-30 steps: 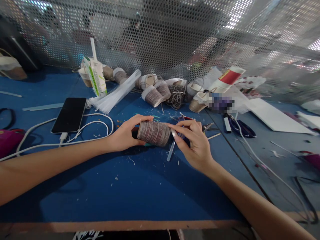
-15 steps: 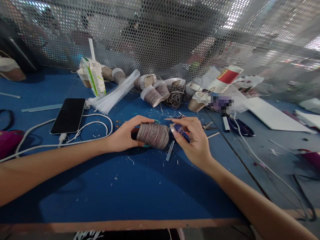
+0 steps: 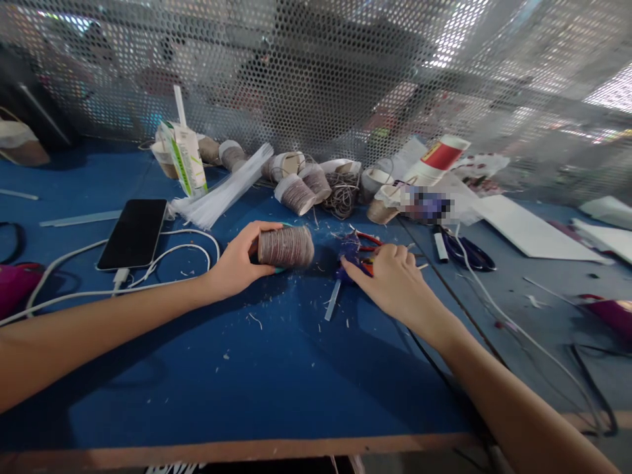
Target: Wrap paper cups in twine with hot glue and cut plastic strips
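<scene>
My left hand (image 3: 237, 263) grips a paper cup wrapped in grey-brown twine (image 3: 285, 246), held on its side just above the blue table (image 3: 207, 368). My right hand (image 3: 395, 280) rests on the table to the right of the cup, fingers curled down over a blue-and-red-handled tool (image 3: 358, 253); whether it grips the tool is hidden. A thin white stick (image 3: 332, 299) lies just left of that hand.
More twine-wrapped cups (image 3: 296, 191) and a tangle of twine (image 3: 340, 191) lie at the back by the perforated metal screen (image 3: 316, 79). A phone (image 3: 132, 234) on a white cable, a drink carton (image 3: 186, 155), a bundle of white strips (image 3: 222, 187), scissors (image 3: 467, 253) and a red cup (image 3: 437, 158) are also on the table.
My left hand moved the wrapped cup back and left. My right hand left the cup and dropped onto the tool on the table.
</scene>
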A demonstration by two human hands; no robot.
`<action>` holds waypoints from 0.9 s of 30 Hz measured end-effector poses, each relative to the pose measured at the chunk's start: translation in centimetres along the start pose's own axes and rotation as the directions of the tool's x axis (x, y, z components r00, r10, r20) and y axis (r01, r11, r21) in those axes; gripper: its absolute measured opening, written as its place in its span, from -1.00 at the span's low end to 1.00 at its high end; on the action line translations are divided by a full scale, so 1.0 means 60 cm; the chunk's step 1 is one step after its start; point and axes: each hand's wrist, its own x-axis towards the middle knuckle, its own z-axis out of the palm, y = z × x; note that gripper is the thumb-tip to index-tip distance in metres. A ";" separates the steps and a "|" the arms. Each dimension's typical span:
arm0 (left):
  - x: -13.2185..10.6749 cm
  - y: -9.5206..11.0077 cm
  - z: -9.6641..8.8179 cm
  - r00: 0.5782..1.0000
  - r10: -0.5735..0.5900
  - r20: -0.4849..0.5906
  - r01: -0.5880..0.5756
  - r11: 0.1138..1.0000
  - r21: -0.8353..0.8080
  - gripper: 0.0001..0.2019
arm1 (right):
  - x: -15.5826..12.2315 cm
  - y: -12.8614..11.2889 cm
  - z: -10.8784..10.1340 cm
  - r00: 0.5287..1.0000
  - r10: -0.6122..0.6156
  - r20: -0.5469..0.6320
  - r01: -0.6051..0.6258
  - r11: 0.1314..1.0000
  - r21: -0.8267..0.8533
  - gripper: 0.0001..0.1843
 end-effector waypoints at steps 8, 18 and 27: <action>0.001 0.008 -0.002 0.997 -0.072 0.040 0.074 0.997 -0.039 -0.41 | -0.025 -0.048 -0.040 0.957 -0.217 -0.191 0.210 0.976 -0.057 -0.52; -0.002 0.002 -0.001 0.994 0.106 -0.015 -0.105 0.994 0.044 -0.48 | -0.015 -0.036 -0.032 0.981 -0.154 -0.120 0.130 0.974 -0.186 -0.73; -0.017 0.016 -0.004 0.755 0.639 -0.147 -0.447 0.666 0.597 -0.68 | -0.031 -0.039 -0.015 0.984 -0.175 0.041 0.179 0.969 -0.170 -0.63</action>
